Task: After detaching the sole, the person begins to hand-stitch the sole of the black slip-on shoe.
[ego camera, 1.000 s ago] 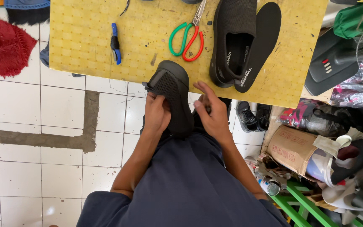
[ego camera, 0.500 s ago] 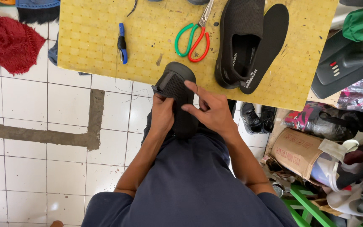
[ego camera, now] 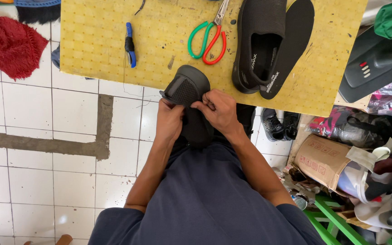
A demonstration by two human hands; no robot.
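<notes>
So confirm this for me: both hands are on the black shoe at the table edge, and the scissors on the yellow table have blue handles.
Not quite. The head view shows the scissors with one green and one red handle; the blue thing is a small tool further left. The rest holds: the left hand and right hand both hold the black shoe at the edge of the yellow table.

Both forearms run up from the lap, bare below dark blue short sleeves, elbows bent and spread wide. The left hand (ego camera: 169,120) sits palm-in, fingers curled closed in a grip, knuckles toward the camera, wrist straight. The right hand (ego camera: 221,111) comes in from the other side, wrist cocked inward, fingers bunched and pinching at the tips. The two hands meet just beside each other at the middle, thumbs near touching, right hand slightly higher in the view than the left.
</notes>
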